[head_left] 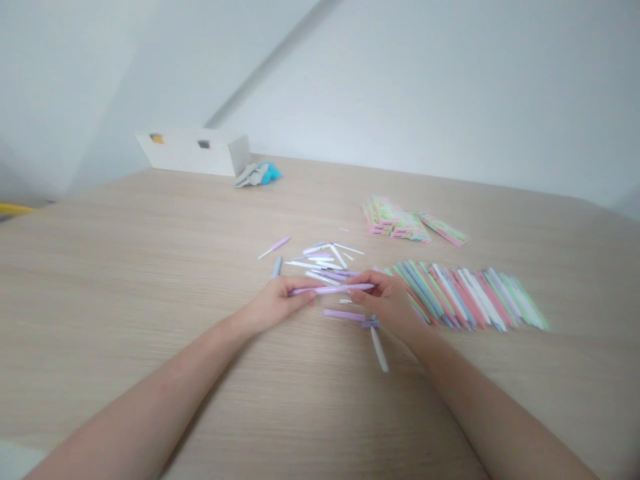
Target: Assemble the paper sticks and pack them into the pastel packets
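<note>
A lilac pen [334, 289] lies level between my two hands, held at both ends. My left hand [280, 300] pinches its left end between thumb and fingers. At the other end, the thumb and fingers of my right hand [390, 297] close on it. Just beyond the hands is a loose heap of white and lilac pen parts [320, 259]. Nearer to me lie a lilac barrel piece [344, 314] and a white stick-like part [379, 350]. The picture is blurred, so small details do not show.
Right of my right hand, a row of pens [465, 297] in green, pink, white and grey lies side by side. Behind it are stacked printed packets [395, 220]. A white box [190, 153] and a grey-and-blue crumpled item [259, 174] stand near the wall.
</note>
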Motion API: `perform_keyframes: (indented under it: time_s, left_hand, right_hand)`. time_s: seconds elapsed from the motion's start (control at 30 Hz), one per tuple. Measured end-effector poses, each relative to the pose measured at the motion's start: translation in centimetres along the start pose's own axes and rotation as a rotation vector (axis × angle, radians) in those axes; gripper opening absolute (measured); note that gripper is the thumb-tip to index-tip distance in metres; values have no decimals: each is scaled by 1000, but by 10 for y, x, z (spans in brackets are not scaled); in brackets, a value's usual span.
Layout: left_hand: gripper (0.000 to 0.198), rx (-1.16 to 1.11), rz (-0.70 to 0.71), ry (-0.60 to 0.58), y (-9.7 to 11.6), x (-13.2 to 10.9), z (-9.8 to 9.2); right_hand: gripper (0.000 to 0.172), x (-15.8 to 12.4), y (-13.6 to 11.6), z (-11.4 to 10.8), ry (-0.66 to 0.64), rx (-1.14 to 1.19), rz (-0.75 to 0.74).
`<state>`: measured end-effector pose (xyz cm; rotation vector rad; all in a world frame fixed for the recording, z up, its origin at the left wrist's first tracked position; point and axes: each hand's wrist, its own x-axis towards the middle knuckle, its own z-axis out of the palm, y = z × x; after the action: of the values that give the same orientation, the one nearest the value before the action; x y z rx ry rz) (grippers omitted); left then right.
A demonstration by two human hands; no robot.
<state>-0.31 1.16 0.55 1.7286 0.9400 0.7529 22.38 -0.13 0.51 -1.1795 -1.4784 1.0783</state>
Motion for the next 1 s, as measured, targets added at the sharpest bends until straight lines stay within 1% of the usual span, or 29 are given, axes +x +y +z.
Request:
perform_keyframes:
  time_s: [0.13, 0.27, 0.37, 0.47, 0.63, 0.7, 0.83, 0.9, 1.0]
  left_hand:
    - [31, 21, 60, -11, -5, 1, 0]
    - [32, 49, 68, 9, -6, 1, 1]
    - [31, 68, 86, 23, -5, 0, 2]
    - [31, 67, 109, 7, -3, 0, 2]
    - [33, 52, 81, 7, -1, 1, 1]
    - [33, 52, 62, 13, -1, 1, 1]
    - [31, 45, 39, 39, -2, 2, -1]
    - [31, 42, 33, 48, -3, 2, -1]
    - [32, 56, 39, 45, -4, 3, -2]
  right_hand:
    - [23, -1, -3, -1, 0, -68, 22]
    - [24, -3, -6, -3, -17, -130, 49]
    - [29, -4, -8, -2, -59, -135, 54]
    - [37, -5, -9, 0, -72, -104, 57]
    - [44, -2, -5, 2, -78, -83, 88]
    - [41, -2, -3, 1, -97, -46, 75]
    - [24, -3, -2, -2, -106, 91, 61]
    - [25, -4, -3, -3, -101, 117, 46]
    - [25, -4, -4, -4, -65, 64, -5]
